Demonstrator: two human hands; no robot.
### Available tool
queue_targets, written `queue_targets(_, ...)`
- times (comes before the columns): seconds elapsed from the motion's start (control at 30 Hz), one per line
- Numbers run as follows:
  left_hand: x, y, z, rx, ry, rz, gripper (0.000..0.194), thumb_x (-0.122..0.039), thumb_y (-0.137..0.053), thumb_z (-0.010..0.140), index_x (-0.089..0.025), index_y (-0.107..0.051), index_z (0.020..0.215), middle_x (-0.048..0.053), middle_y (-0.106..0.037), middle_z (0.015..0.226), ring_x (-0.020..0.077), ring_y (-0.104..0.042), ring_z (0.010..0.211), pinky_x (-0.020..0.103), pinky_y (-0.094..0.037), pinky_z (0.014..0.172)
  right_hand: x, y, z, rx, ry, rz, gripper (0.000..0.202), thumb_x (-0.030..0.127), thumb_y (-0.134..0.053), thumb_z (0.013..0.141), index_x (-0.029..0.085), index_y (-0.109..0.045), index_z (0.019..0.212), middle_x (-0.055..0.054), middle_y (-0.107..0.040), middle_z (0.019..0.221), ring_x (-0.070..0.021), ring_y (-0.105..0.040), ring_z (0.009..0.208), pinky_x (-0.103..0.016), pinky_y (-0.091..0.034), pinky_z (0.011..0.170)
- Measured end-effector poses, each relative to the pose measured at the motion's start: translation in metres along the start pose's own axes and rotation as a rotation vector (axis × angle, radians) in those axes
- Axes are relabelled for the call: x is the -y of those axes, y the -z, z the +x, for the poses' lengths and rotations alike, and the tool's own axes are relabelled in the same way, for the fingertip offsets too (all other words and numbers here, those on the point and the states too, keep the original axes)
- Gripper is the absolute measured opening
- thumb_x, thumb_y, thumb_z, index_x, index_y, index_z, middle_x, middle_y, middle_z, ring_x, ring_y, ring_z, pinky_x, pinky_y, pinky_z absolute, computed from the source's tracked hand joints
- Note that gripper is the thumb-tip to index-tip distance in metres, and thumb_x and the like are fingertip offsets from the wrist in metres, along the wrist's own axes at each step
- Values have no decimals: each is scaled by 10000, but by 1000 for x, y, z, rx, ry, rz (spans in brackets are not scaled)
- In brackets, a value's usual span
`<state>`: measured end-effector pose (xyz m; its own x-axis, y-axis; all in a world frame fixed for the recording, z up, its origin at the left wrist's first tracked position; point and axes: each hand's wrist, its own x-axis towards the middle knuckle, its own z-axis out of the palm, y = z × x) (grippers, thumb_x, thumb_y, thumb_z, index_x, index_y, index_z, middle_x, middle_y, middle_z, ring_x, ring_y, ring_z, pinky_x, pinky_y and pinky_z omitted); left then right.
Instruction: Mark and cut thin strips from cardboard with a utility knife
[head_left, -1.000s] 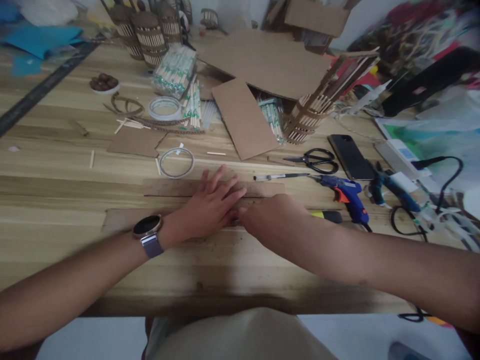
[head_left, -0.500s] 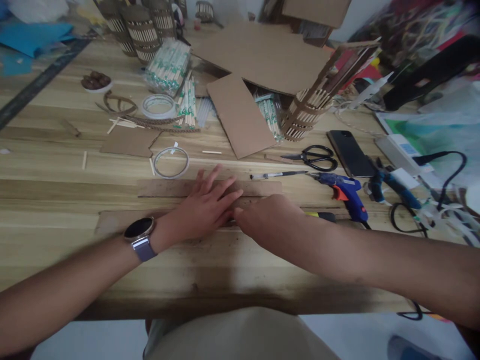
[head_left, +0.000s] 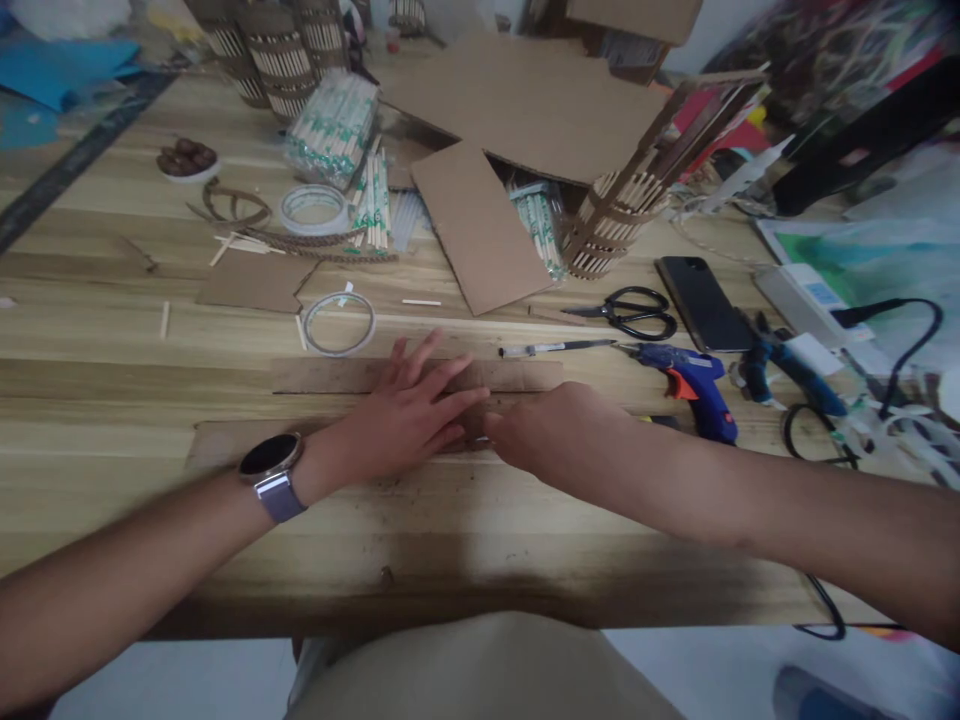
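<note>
My left hand, with a watch on its wrist, lies with fingers spread across two brown cardboard strips. The upper strip is partly under its fingertips. The lower, longer strip runs beneath the palm. Just right of it, my right hand is closed, knuckles up, over the lower strip. It grips a tool, mostly hidden; a thin metal tip shows at its fingertips and a yellow and black end shows behind the wrist.
Beyond the hands lie a tape roll, a pen, black scissors, a cardboard piece and a phone. A blue glue gun and pliers are at the right. The table's front edge is near.
My right hand has moved slightly to the right along the lower strip. My left hand stays spread in nearly the same place. The view has shifted a little.
</note>
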<state>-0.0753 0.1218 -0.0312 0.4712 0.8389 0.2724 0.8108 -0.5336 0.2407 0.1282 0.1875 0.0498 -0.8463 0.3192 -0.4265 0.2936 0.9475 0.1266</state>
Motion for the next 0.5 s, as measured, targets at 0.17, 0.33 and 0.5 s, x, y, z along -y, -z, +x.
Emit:
queue_targets(0.17, 0, 2, 0, 34, 6, -22, 287, -274, -601, 986, -340, -692, 1251, 79, -442, 1536, 426, -160, 1527, 750, -147, 1178, -4, 1, -3, 96, -52, -37, 303, -5, -563, 859, 193, -728, 1019, -60, -768, 751, -241, -751, 689, -275, -319, 427)
queue_targets(0.33, 2, 2, 0, 38, 6, -60, 258, -264, -618, 977, -355, -727, 1192, 72, -440, 1541, 433, -147, 1527, 766, -122, 1168, -8, -4, -8, 94, -93, -7, 309, 41, -569, 891, 217, -714, 1100, -58, -777, 790, -229, -751, 710, -270, -313, 440)
queue_targets(0.5, 1, 2, -1, 35, 7, -61, 244, -259, -623, 974, -351, -736, 1170, 65, -448, 1542, 426, -138, 1532, 759, -115, 1176, -12, -11, -13, 90, -130, 5, 302, 91, -563, 922, 247, -706, 1137, -47, -762, 731, -237, -734, 668, -281, -283, 443)
